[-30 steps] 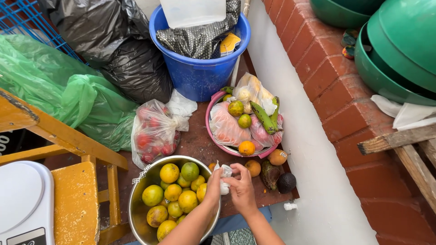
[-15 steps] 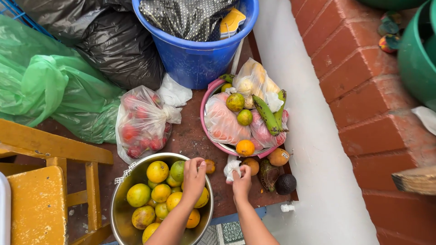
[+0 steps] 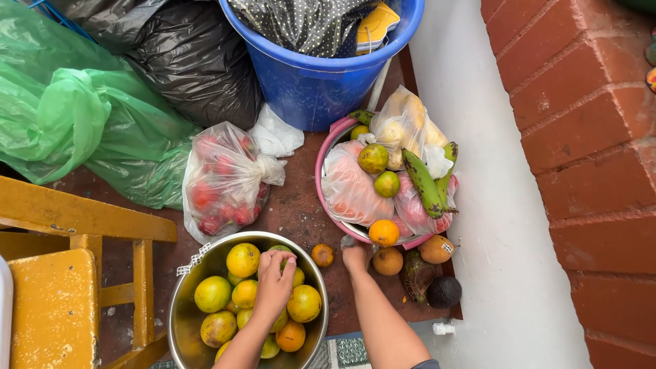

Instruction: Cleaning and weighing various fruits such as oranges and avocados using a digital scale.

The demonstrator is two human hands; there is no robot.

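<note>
Left hand palm-down in steel bowl, fingers curled around green citrus; right hand fisted on white bag.

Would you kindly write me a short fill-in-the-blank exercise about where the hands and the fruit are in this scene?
1. The left hand reaches into the ____ bowl full of citrus fruits.
2. The right hand rests beside the ____ basin holding bagged produce.
3. The clear bag of red tomatoes lies in front of a ____ bucket.

Missing words: metal; pink; blue
</note>
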